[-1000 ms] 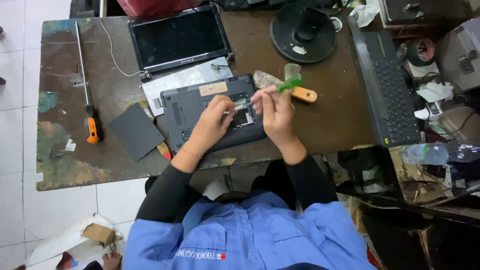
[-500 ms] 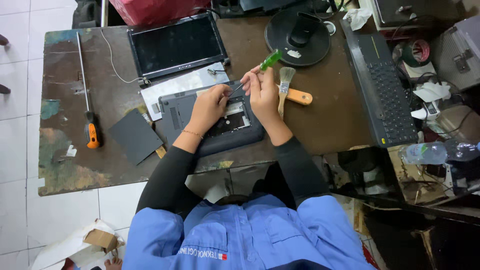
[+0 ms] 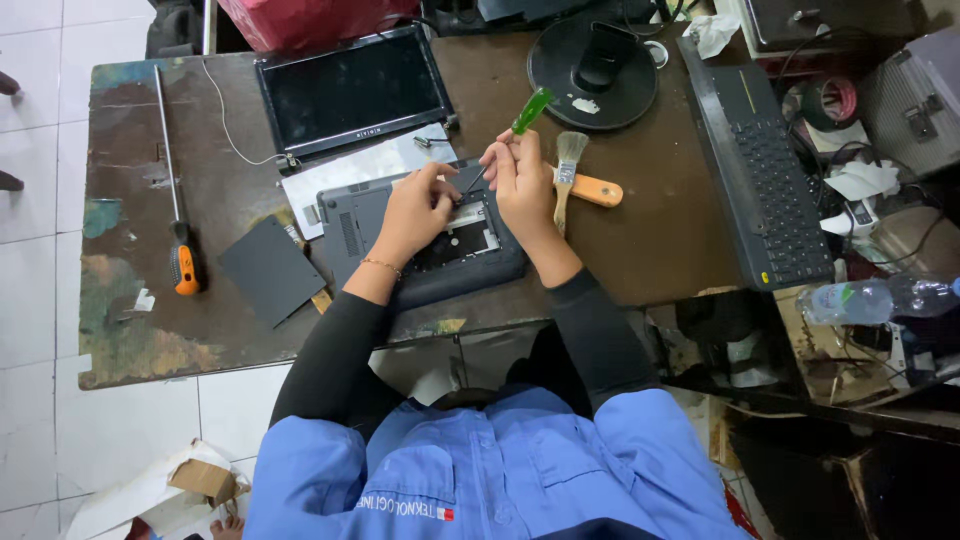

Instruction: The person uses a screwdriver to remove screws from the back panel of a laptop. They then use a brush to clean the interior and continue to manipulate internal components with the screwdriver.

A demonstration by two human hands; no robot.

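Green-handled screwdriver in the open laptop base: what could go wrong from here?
1. The right hand tilts the green-handled screwdriver into the open bay of the laptop base; a slip might gouge parts inside.
2. The left hand has fingers beside the tip, so they might get jabbed.
3. The laptop base lies close to the table edge; a hard push might shift it off.
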